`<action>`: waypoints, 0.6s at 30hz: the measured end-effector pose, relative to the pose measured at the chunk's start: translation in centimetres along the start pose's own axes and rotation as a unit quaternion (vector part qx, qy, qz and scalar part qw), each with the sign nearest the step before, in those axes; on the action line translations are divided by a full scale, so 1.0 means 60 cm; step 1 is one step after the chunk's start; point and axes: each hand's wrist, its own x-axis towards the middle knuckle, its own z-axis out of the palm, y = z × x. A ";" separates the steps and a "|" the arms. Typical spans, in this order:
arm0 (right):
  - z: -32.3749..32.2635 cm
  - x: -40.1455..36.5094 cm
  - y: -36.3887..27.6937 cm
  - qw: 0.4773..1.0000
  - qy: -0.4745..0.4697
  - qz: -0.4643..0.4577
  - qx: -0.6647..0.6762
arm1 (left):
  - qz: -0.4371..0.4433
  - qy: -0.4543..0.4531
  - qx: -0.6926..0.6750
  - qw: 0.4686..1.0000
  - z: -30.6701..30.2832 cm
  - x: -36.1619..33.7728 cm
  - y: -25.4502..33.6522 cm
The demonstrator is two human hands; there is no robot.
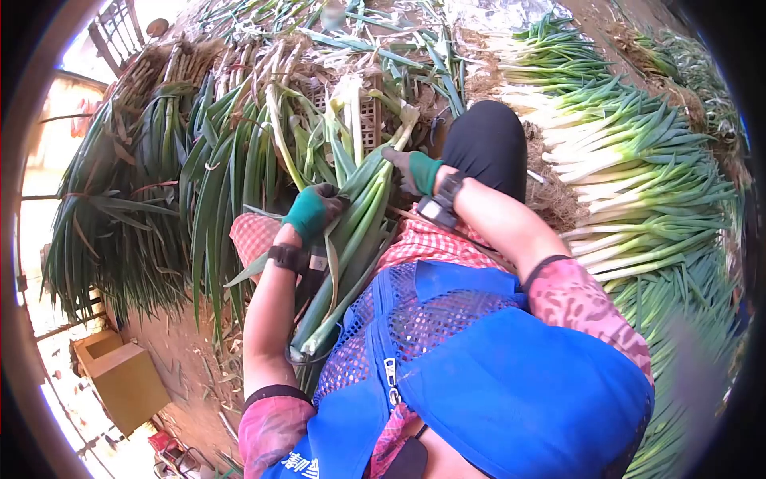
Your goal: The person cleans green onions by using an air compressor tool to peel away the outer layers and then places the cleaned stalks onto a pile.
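Note:
A green onion (363, 211) with long leaves lies slantwise across my lap, its pale stem end pointing up and away. My left hand (313, 211), in a green and dark grey glove, is closed on the leaves at their left side. In a matching glove, my right hand (416, 172) has its fingers closed at the upper right of the same green onion, near where leaves meet stem. The fingertips of both hands are partly hidden. A thick cut leaf end (307, 350) rests against the blue vest.
Large bundles of unpeeled green onions (152, 176) stand at the left. A plastic crate (371, 120) sits ahead under loose leaves. Rows of white-stemmed green onions (614, 168) lie at the right. A yellow box (124, 379) is on the ground at lower left.

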 end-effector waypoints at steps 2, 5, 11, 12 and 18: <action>0.027 0.052 0.025 0.996 -0.028 -0.015 0.086 | 0.025 0.011 0.008 1.000 0.002 -0.033 0.003; 0.039 0.109 0.049 0.889 0.064 -0.275 -0.360 | 0.036 0.045 -0.039 0.998 -0.025 -0.079 -0.001; 0.122 -0.078 -0.109 0.881 -0.035 -0.418 0.217 | 0.067 0.115 -0.076 0.988 -0.143 -0.155 -0.026; 0.129 -0.106 -0.137 0.889 -0.062 -0.391 0.232 | 0.089 0.128 -0.068 0.985 -0.160 -0.164 -0.018; 0.243 -0.194 -0.172 0.880 -0.176 -0.440 0.006 | 0.138 0.009 -0.001 0.990 -0.150 -0.226 0.126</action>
